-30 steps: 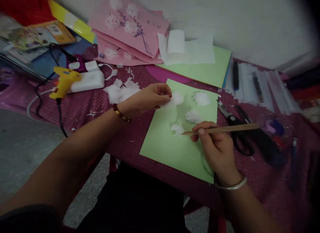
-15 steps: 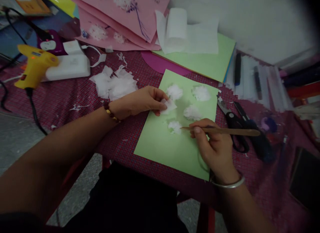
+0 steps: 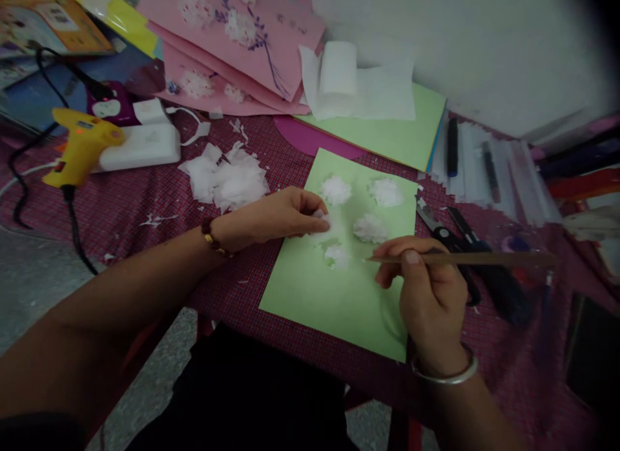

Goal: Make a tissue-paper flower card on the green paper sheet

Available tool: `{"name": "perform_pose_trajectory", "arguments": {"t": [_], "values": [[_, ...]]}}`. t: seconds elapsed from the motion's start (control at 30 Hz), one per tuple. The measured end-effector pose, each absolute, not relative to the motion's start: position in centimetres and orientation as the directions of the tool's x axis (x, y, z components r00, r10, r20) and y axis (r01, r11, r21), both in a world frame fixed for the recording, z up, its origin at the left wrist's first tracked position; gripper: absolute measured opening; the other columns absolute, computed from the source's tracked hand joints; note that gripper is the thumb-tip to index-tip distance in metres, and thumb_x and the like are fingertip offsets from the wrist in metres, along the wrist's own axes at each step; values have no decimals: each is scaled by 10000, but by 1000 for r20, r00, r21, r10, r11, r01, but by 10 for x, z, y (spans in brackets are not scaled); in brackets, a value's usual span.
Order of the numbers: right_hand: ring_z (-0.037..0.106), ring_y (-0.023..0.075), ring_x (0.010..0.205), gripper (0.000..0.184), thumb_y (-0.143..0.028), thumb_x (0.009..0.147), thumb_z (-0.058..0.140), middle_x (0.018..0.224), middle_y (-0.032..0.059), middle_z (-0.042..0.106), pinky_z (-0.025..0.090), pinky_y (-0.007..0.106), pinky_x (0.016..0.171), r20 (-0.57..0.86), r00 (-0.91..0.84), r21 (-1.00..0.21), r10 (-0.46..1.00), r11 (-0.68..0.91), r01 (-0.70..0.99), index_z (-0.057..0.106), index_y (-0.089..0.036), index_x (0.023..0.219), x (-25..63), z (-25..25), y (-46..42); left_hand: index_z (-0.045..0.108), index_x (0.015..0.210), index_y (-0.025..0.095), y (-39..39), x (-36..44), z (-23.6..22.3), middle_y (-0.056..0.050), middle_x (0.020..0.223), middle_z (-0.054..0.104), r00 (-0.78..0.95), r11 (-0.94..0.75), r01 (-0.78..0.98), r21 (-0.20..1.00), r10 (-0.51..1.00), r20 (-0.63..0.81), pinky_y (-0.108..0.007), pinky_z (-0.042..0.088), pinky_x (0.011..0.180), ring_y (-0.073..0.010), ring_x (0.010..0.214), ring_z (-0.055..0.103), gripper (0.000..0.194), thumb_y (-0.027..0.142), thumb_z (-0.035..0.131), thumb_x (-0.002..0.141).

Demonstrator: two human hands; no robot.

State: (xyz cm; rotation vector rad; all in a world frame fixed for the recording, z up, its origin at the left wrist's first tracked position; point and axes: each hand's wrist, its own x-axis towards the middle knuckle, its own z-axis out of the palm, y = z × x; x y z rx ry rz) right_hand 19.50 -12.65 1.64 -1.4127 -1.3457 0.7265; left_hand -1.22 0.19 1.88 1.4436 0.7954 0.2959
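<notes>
My left hand (image 3: 290,215) is closed, pinching a small piece of white tissue paper (image 3: 320,216) over the left side of a green sheet of paper (image 3: 329,309). Between the fingers of my right hand (image 3: 426,289) lies a slim wooden stick (image 3: 484,258), its pointed tip aimed left, just above the sheet. Several white tissue puffs sit on the green sheet. The lowest puff (image 3: 336,256) is left of the stick's tip, apart from it. Another puff (image 3: 371,228) is just above the stick.
A pile of tissue squares (image 3: 227,175) lies left of the sheet. A yellow glue gun (image 3: 80,147) rests by a white power strip (image 3: 143,146). Scissors (image 3: 440,231) and a dark-handled cutter (image 3: 498,283) lie to the right. A tissue roll (image 3: 339,70) stands behind.
The stick has drawn back to the right, away from the lowest puff. The tissue piece in my left hand is now more gathered in the fingers. The camera view has shifted slightly.
</notes>
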Motion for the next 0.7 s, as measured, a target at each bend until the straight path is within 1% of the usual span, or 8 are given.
{"name": "perform_pose_trajectory", "arguments": {"t": [0.17, 0.3, 0.4, 0.47, 0.5, 0.57, 0.6, 0.7], "values": [[453, 120, 485, 137, -347, 908, 576, 598, -44, 478, 375, 256, 439, 71, 88, -939, 994, 37, 341, 602, -231, 976, 182, 21, -123, 609, 731, 143, -15, -5, 32, 71, 553, 426, 786, 67, 298, 952, 549, -284, -186, 213, 439, -47, 465, 328, 139, 262, 628, 801], [425, 104, 486, 150, -310, 833, 635, 589, -47, 455, 356, 238, 425, 23, 47, -942, 999, 6, 336, 572, -210, 740, 174, 21, -117, 655, 774, 134, -11, -10, 32, 43, 618, 526, 832, -129, 320, 938, 513, -214, -192, 296, 511, -70, 546, 419, 160, 283, 610, 810], [415, 98, 492, 181, -289, 834, 607, 608, -44, 450, 363, 231, 432, -9, 103, -957, 995, -38, 288, 537, -207, 689, 175, 19, -115, 696, 898, 144, 4, -22, 29, -18, 767, 629, 751, -456, 438, 775, 659, -37, -248, 421, 660, -143, 715, 549, 168, 223, 618, 773], [392, 91, 473, 167, -291, 833, 605, 593, -55, 426, 349, 222, 421, -29, 126, -966, 992, -60, 253, 540, -205, 705, 177, 18, -114, 689, 1029, 148, 11, -27, 30, -80, 994, 653, 677, -607, 491, 624, 717, 164, -337, 445, 855, -222, 954, 579, 306, 215, 670, 731], [389, 88, 469, 171, -292, 831, 606, 589, -56, 421, 345, 218, 418, -28, 124, -966, 992, -59, 251, 537, -203, 702, 177, 18, -113, 675, 1079, 155, 11, -27, 31, -105, 1109, 633, 670, -644, 473, 602, 706, 228, -377, 423, 941, -251, 1065, 556, 374, 234, 706, 716], [393, 83, 471, 182, -285, 830, 607, 586, -55, 425, 341, 211, 419, -17, 102, -959, 995, -45, 280, 530, -199, 690, 177, 18, -113, 661, 1105, 176, 4, -22, 34, -119, 1231, 592, 722, -654, 350, 670, 644, 251, -399, 385, 1025, -261, 1179, 514, 427, 293, 758, 705], [397, 81, 474, 184, -280, 830, 609, 588, -53, 430, 341, 208, 420, -8, 88, -954, 996, -34, 297, 529, -197, 686, 176, 18, -113, 669, 1067, 183, -2, -17, 36, -111, 1215, 603, 753, -627, 276, 728, 612, 242, -382, 392, 1024, -243, 1168, 526, 385, 309, 762, 716], [412, 81, 477, 159, -271, 845, 614, 605, -47, 460, 340, 207, 412, 7, 60, -958, 998, -11, 288, 551, -200, 718, 177, 18, -115, 664, 819, 169, -20, -1, 38, -59, 940, 660, 762, -508, 162, 846, 609, 220, -294, 449, 884, -169, 940, 592, 98, 262, 684, 796]]}}
